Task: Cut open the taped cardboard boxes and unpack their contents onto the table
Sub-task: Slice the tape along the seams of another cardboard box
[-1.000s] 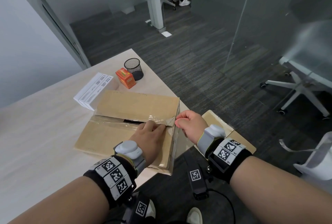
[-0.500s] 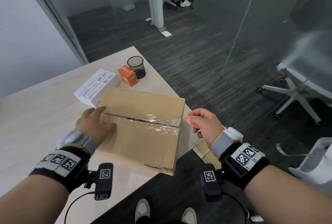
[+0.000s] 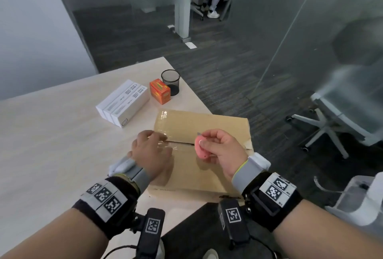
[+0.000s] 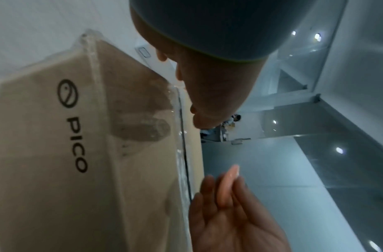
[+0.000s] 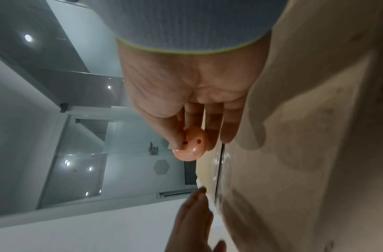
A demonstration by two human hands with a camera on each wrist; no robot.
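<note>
A flat cardboard box [image 3: 203,122] lies at the table's near right edge, clear tape along its middle seam [image 3: 180,143]. My left hand [image 3: 157,140] rests with relaxed fingers on the seam's left end. My right hand [image 3: 207,140] hovers over the seam's middle and grips a small pink cutter [image 3: 200,148], its short blade tip pointing away. The left wrist view shows the box's side [image 4: 57,153] with a PICO logo and my right hand [image 4: 225,213] beside the seam. In the right wrist view the cutter [image 5: 190,146] sits between thumb and fingers just off the box top [image 5: 294,170].
On the pale table [image 3: 51,144], beyond the box, lie slim white boxes [image 3: 122,103], a small orange box [image 3: 160,90] and a black mesh cup [image 3: 171,82]. The table's right edge drops to dark carpet. White office chairs stand at right [image 3: 342,117] and lower right [image 3: 356,202].
My left hand went from the seam's right end to its left end. My right hand swung off the box to the right, then came back over the seam's middle with the cutter.
</note>
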